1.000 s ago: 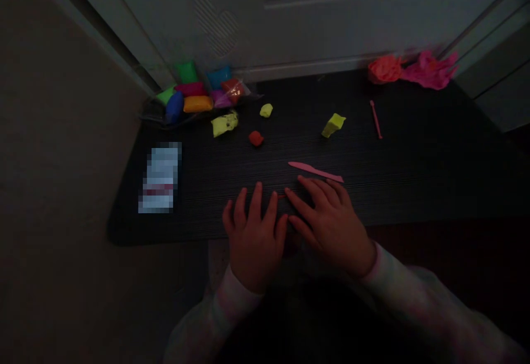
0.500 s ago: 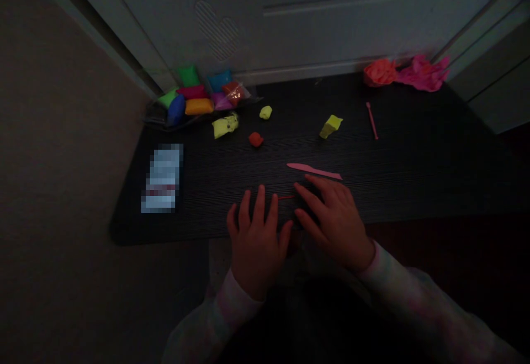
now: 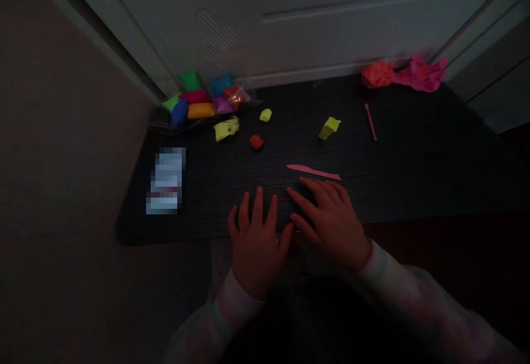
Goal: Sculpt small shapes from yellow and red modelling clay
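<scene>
A thin red strand of clay (image 3: 284,199) lies on the dark table (image 3: 199,209) near its front edge. My left hand (image 3: 257,237) rests on the strand's left part, palm down with fingers spread. Over its right part lies my right hand (image 3: 331,220), fingers outstretched; both ends of the strand are hidden beneath the hands. Just beyond my right fingertips is a pink plastic knife (image 3: 313,172). Farther back sit a red clay lump (image 3: 256,142), a small yellow clay lump (image 3: 265,115) and an opened yellow clay packet (image 3: 226,128).
Colourful clay packets in a clear bag (image 3: 201,111) lie at the back left. A blurred-out bright rectangle (image 3: 166,182) is on the left. To the right are a folded yellow piece (image 3: 330,128), a thin pink tool (image 3: 370,122) and crumpled orange and pink material (image 3: 422,75).
My right hand has shifted slightly left, nearer my left hand, so less of the red strand shows between them. The view has tilted a little.
</scene>
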Available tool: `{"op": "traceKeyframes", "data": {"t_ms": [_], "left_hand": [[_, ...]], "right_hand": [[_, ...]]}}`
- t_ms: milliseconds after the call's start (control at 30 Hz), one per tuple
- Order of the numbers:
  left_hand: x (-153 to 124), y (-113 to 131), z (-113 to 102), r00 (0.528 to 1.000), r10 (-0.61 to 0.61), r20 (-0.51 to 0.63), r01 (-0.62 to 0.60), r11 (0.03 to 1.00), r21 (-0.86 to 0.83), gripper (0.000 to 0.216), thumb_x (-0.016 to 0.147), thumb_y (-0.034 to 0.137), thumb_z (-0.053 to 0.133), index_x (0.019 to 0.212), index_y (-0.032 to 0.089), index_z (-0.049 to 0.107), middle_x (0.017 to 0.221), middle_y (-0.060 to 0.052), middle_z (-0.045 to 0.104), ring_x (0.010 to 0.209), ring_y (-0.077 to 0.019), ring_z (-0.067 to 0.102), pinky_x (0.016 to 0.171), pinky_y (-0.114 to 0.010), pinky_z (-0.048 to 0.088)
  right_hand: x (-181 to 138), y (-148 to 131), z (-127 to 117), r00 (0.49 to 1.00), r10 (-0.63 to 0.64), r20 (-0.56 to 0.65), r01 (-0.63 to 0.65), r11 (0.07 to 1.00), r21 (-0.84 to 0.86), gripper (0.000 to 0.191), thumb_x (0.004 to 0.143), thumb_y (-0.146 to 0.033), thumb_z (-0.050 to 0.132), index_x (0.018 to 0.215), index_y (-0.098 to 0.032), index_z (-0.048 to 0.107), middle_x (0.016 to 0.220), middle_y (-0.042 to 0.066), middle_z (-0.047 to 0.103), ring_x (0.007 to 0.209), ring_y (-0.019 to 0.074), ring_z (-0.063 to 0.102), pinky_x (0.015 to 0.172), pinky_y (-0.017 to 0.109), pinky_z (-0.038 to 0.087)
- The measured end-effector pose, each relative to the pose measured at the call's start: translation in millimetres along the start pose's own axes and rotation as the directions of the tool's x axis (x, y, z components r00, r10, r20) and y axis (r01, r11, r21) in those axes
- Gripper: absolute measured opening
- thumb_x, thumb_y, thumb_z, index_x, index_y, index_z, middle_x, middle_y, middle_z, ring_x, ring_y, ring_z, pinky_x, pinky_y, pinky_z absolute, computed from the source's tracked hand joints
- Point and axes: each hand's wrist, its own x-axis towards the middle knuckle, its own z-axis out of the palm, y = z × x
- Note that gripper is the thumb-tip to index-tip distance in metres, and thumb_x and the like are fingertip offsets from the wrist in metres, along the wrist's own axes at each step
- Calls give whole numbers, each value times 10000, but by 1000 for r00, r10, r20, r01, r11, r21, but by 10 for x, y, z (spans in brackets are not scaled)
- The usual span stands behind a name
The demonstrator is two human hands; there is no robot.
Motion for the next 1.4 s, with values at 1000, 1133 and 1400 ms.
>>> {"op": "traceKeyframes", "data": {"t_ms": [1000, 1133, 1400], "left_hand": [[241, -681, 135, 896, -213, -389, 138, 968, -212, 278, 789, 209, 421, 1019, 94, 527, 1071, -140, 533, 1071, -233, 431, 924, -404, 362], [232, -657, 150, 892, -226, -391, 147, 964, -223, 277, 795, 213, 415, 1024, 100, 522, 1077, -134, 534, 1077, -228, 424, 932, -407, 355], [222, -646, 146, 891, -235, -387, 155, 961, -228, 285, 795, 227, 420, 1021, 89, 524, 1085, -133, 530, 1072, -227, 419, 940, -396, 349]], "right_hand": [[1103, 7, 250, 770, -622, 145, 630, 776, -16, 284, 839, -353, 349, 787, -149, 539, 792, 61, 534, 783, 185, 457, 781, 339, 289], [1006, -15, 198, 687, -691, 226, 711, 703, -9, 273, 842, -357, 338, 810, -155, 519, 820, 59, 522, 786, 187, 438, 790, 343, 268], [1207, -31, 256, 770, -597, 226, 631, 765, -131, 315, 848, -365, 309, 844, -133, 522, 868, 99, 522, 836, 219, 418, 774, 350, 253]]}}
